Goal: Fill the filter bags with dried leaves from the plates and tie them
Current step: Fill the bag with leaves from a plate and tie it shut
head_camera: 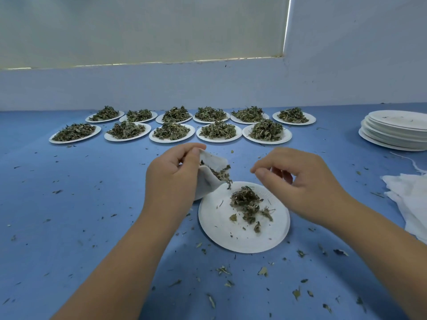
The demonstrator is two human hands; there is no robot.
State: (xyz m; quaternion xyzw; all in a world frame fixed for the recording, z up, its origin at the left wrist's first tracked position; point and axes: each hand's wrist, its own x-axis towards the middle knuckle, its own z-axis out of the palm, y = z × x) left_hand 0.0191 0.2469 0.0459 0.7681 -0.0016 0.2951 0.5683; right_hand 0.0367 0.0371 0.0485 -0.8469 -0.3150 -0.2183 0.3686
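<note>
Left hand grips the open bag, tilted over the left rim of the plate, mid-desk. Right hand hovers above the leaves, fingers curled, thumb meeting forefinger; whether they pinch anything, I cannot tell.

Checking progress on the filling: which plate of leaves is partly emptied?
The lone plate nearest the person: only a small loose pile of leaves is on it, while the eleven far plates carry full heaps.
</note>
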